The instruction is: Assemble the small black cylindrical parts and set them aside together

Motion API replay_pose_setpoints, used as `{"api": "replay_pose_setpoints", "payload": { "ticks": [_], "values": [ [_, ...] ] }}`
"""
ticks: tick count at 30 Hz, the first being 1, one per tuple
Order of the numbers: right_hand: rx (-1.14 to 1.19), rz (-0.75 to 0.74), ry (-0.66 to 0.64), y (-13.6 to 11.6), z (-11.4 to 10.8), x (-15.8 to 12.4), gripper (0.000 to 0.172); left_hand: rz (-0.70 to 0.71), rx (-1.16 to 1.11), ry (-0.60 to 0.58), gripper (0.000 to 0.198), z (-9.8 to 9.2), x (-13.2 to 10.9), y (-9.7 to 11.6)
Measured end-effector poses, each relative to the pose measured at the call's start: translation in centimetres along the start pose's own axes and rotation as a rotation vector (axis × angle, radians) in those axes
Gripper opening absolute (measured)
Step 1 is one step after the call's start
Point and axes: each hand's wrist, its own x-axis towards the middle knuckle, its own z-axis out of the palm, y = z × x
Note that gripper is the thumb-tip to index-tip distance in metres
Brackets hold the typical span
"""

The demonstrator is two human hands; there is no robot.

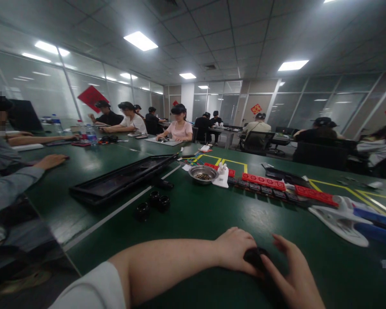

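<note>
My left hand (235, 252) reaches in from the lower left, its fingers closed over a small black object (254, 256) low above the green table. What kind of object it is does not show; the hand covers most of it. My right hand (294, 272) is beside it on the right, its thumb against or very near the black object and its forefinger stretched up and apart. Its other fingers are partly hidden. Several black ring-shaped parts (163, 203) rest on the table ahead to the left, near a long black frame-like tray (122, 178).
A metal bowl (202, 180) of small pieces stands beside a white part (222, 176). Red perforated blocks (263, 181) run to the right, towards a white curved shell (341, 223) and blue parts (378, 219). A co-worker's hand (53, 161) rests at the left.
</note>
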Motion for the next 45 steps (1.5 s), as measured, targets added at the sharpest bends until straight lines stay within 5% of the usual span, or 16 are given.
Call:
{"api": "replay_pose_setpoints", "payload": {
  "ticks": [5, 11, 18, 24, 30, 37, 45],
  "values": [
    [0.016, 0.017, -0.085, 0.3, 0.6, 0.0, 0.047, 0.007, 0.017, -0.014, 0.045, 0.0, 0.0, -0.1],
    [0.048, -0.193, -0.119, 0.2, -0.4, 0.0, 0.038, -0.010, -0.003, -0.041, 0.046, -0.3, 0.1, 0.1],
    [0.043, -0.004, 0.021, -0.2, -0.1, 0.3, 0.041, -0.022, -0.008, -0.051, 0.044, -0.7, 0.0, 0.4],
    [0.139, -0.078, -0.092, -0.3, -0.4, 0.1, 0.035, -0.024, -0.014, -0.045, 0.046, -0.6, 0.1, 0.4],
    [0.069, -0.048, 0.028, -0.2, 0.1, 0.0, 0.045, -0.005, -0.004, 0.000, 0.047, 0.2, 0.0, 0.0],
    [0.159, -0.086, -0.103, -0.7, -0.6, -0.2, 0.037, -0.030, -0.058, -0.014, 0.049, 0.0, 0.0, 0.1],
    [0.098, -0.055, -0.001, -1.7, -0.5, 0.1, 0.045, -0.046, -0.112, 0.018, 0.043, -0.1, -0.3, 0.4]
  ]
}}
